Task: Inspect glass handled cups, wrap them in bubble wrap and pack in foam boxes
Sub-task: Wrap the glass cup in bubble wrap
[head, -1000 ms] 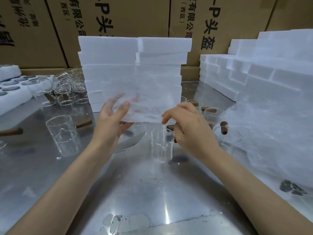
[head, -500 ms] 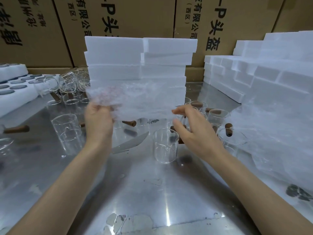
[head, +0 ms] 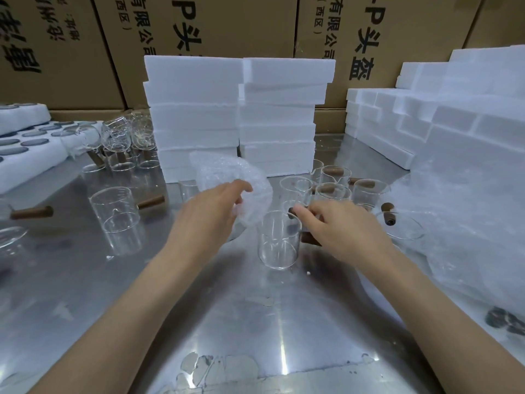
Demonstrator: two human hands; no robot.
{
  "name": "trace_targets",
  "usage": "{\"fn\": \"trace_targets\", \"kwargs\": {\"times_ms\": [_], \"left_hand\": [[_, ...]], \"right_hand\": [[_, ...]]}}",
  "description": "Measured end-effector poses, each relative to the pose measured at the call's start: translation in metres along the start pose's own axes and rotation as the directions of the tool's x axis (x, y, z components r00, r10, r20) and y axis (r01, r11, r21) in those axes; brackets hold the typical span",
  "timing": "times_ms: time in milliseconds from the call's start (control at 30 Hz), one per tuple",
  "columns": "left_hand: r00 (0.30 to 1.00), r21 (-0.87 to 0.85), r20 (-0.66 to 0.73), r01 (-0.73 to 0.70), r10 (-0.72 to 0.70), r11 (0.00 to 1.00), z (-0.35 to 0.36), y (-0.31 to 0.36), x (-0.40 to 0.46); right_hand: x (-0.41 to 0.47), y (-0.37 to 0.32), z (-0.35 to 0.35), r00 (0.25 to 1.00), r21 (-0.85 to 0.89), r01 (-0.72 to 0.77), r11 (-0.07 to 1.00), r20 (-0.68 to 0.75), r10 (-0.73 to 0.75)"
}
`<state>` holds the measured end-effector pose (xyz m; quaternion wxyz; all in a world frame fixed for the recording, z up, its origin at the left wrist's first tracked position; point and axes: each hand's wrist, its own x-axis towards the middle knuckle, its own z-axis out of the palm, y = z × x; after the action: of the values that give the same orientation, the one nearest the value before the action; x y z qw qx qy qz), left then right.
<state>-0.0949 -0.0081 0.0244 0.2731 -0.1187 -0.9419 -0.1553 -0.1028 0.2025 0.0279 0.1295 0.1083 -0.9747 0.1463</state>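
A clear glass cup (head: pixel 279 241) stands upright on the steel table (head: pixel 255 322), its brown wooden handle (head: pixel 310 238) pointing right. My left hand (head: pixel 210 217) grips a crumpled sheet of bubble wrap (head: pixel 235 180) just left of and above the cup's rim. My right hand (head: pixel 338 228) hovers over the handle with relaxed, stretched fingers, the index finger reaching toward the rim. Whether it touches the handle is hidden under the palm. Several more handled cups (head: pixel 332 189) crowd together behind my right hand.
Two stacks of white foam boxes (head: pixel 235 115) rise behind the cups, with more foam (head: pixel 454 115) and a bubble wrap pile (head: pixel 468 223) on the right. Another cup (head: pixel 116 220) and a cluster of cups (head: pixel 122 143) stand left, near a foam tray (head: pixel 22 169). Cardboard boxes (head: pixel 227 24) line the back.
Both hands held the bubble wrap sheet spread out. Now my right hand has let go and dropped to the cup's handle, while my left hand has lowered the sheet, now bunched.
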Motion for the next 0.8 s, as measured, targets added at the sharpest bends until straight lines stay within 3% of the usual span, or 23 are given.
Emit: {"fn": "trace_targets", "kwargs": {"times_ms": [133, 200, 267, 367, 467, 567, 633, 800], "left_hand": [[0.965, 0.122, 0.263, -0.019, -0.014, 0.992, 0.004, -0.011, 0.005], [0.928, 0.099, 0.373, -0.044, 0.004, 0.994, 0.01, -0.015, 0.004], [0.928, 0.011, 0.372, -0.007, 0.002, 1.0, 0.015, -0.016, 0.001], [0.992, -0.219, 0.127, 0.044, -0.016, 0.975, 0.017, -0.012, -0.001], [0.983, -0.373, -0.165, 0.011, -0.078, 0.928, 0.008, -0.003, 0.001], [0.928, -0.483, -0.347, -0.05, -0.139, 0.874, 0.001, 0.004, 0.0], [0.89, -0.462, -0.439, -0.107, -0.122, 0.881, -0.003, 0.008, -0.001], [0.813, -0.129, -0.53, -0.359, 0.242, 0.924, -0.005, 0.009, -0.004]], "right_hand": [[-0.001, -0.001, 0.002, 0.986, 0.086, -0.051, 0.995, 0.162, 0.037], [0.0, -0.002, 0.002, 0.985, 0.191, -0.104, 0.976, 0.158, 0.074], [0.001, -0.002, 0.0, 0.988, 0.32, -0.146, 0.936, 0.094, 0.121], [0.003, -0.002, -0.006, 0.988, 0.546, -0.152, 0.824, 0.059, 0.144], [0.0, -0.006, -0.014, 0.97, 0.826, -0.229, 0.515, 0.237, 0.051], [-0.003, -0.008, -0.019, 0.945, 0.928, -0.299, 0.221, 0.32, -0.067], [-0.003, -0.007, -0.021, 0.941, 0.947, -0.309, 0.091, 0.318, -0.117], [-0.002, -0.006, -0.025, 0.945, 0.942, -0.315, -0.114, 0.299, -0.134]]}}
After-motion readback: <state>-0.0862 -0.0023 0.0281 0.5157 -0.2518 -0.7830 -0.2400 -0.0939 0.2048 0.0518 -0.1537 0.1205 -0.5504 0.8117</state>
